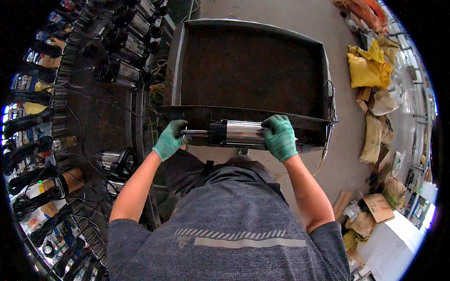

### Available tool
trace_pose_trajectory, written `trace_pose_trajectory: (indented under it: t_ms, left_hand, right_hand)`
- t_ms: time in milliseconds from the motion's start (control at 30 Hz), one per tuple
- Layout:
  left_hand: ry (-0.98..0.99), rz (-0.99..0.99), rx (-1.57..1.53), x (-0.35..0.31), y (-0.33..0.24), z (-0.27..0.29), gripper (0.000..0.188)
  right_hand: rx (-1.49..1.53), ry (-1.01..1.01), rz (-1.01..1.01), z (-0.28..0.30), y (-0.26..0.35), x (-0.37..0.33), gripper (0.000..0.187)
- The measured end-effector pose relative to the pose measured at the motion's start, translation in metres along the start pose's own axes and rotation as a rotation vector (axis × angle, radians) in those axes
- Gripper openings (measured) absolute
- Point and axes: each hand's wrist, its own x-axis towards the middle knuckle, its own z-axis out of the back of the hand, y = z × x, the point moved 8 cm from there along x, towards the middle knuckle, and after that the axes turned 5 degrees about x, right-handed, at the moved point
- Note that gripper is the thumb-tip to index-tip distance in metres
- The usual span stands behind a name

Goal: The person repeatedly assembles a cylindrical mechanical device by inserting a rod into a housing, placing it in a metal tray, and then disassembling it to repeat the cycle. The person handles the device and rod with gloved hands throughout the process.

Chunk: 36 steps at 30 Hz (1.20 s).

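A shiny metal cylinder with a black collar, which looks like a motor or pump body (244, 131), lies sideways along the near edge of a dark metal tray. My right hand (280, 137), in a green glove, is closed over its right end. From the collar a thin metal rod (197, 133) sticks out to the left. My left hand (169, 139), gloved too, has its fingers curled round the rod's outer end. The palm hides whether a separate handle sits there.
The large dark tray (177, 70) with raised walls stands ahead of me. A hose (326, 140) hangs at its right corner. Several similar cylinders (129, 72) and coiled black cables (28, 152) line the left. Yellow sacks (370, 70) and cardboard (378, 208) lie on the right.
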Motion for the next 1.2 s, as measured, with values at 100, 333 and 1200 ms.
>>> trace_pose_trajectory:
  t_ms: [100, 333, 1200]
  left_hand:
    - [0.129, -0.234, 0.154, -0.004, -0.007, 0.005, 0.026]
    - [0.14, 0.769, -0.416, 0.011, 0.039, -0.017, 0.032]
    - [-0.513, 0.35, -0.471, 0.012, 0.067, 0.076, 0.021]
  right_hand:
    - [0.003, -0.003, -0.007, 0.001, 0.001, -0.001, 0.01]
    - [-0.003, 0.01, 0.018, 0.001, 0.003, 0.0, 0.009]
    - [0.007, 0.027, -0.004, 0.0, 0.003, -0.001, 0.013]
